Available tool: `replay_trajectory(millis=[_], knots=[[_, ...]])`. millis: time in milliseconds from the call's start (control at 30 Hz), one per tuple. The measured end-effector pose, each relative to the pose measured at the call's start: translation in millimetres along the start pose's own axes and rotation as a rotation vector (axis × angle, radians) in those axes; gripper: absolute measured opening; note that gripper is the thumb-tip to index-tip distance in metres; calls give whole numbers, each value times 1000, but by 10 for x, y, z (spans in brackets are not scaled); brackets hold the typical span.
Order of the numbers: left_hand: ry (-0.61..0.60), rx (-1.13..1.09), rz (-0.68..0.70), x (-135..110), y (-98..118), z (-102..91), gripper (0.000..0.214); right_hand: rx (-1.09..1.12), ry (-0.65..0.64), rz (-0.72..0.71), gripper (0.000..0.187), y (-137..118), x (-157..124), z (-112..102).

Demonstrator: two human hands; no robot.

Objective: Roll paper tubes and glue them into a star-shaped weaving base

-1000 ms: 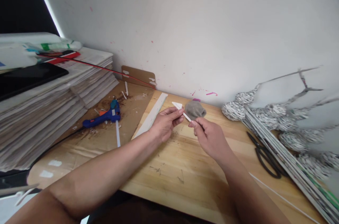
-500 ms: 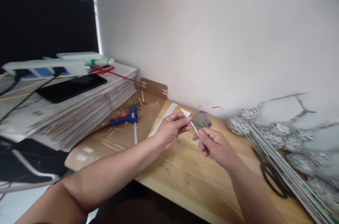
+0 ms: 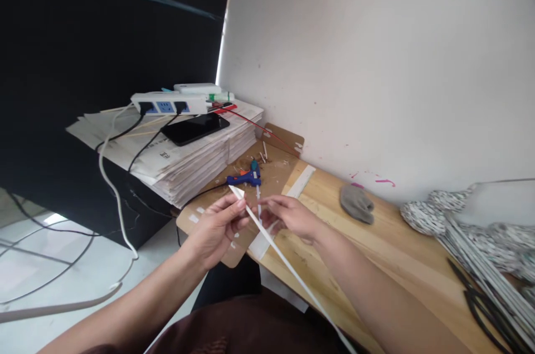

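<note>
A long thin white paper tube (image 3: 288, 266) runs diagonally from my left fingers down past the table's front edge. Its upper end flares into a flat, pointed flap of paper. Just below that flap, my left hand (image 3: 219, 229) pinches the tube between thumb and fingers. My right hand (image 3: 295, 219) is close beside the tube, thumb and index finger drawn together. A bit of white shows under its fingers, but what it grips, if anything, is unclear. Beyond the hands, a blue glue gun (image 3: 246, 177) rests on a brown board (image 3: 276, 167).
A paper stack (image 3: 209, 167) at left carries a phone (image 3: 195, 129) and a power strip (image 3: 165, 104) with cords. A white strip (image 3: 301, 180) and a grey cloth (image 3: 356, 203) lie on the wooden table. Black scissors (image 3: 480, 304), paper rods (image 3: 489, 265) and woven pieces (image 3: 422, 219) are at right.
My view has swung left. Both hands have moved left and closer to me with the paper tube, whose long lower length now shows. My right fingers have shifted from gripping the tube to beside it.
</note>
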State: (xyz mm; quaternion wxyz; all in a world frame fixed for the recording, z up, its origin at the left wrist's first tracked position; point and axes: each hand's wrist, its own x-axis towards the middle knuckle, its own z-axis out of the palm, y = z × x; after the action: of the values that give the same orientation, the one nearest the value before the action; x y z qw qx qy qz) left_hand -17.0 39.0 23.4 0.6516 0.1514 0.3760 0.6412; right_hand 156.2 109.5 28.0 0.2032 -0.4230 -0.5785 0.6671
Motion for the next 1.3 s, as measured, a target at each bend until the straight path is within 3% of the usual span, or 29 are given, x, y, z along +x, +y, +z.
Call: replay_trajectory(millis=[200,333,600,767,900,1033,1133,1300], knots=[[31,-42,35,-97,145,-232,9,-309,143,24,35,-217,993,428],[30,-40,54,-114,232,-341,9,-393,271,17,33,-195,1193,513],[-6,-49,24,-82,286,-399,11,-303,443,-86,24,-181,803,464],[-17,-53,31,-45,265,-329,10,-347,553,-448,12,-363,481,350],[-58,-60,67,-31,311,-274,8,-264,568,-595,12,-451,252,299],[-67,-52,74,9,384,-198,9,-198,510,-569,10,-477,-17,291],[-67,-44,72,51,404,-134,11,-76,388,-527,12,-451,-189,305],[-74,-65,84,77,350,-112,11,50,289,-468,13,-303,-322,324]])
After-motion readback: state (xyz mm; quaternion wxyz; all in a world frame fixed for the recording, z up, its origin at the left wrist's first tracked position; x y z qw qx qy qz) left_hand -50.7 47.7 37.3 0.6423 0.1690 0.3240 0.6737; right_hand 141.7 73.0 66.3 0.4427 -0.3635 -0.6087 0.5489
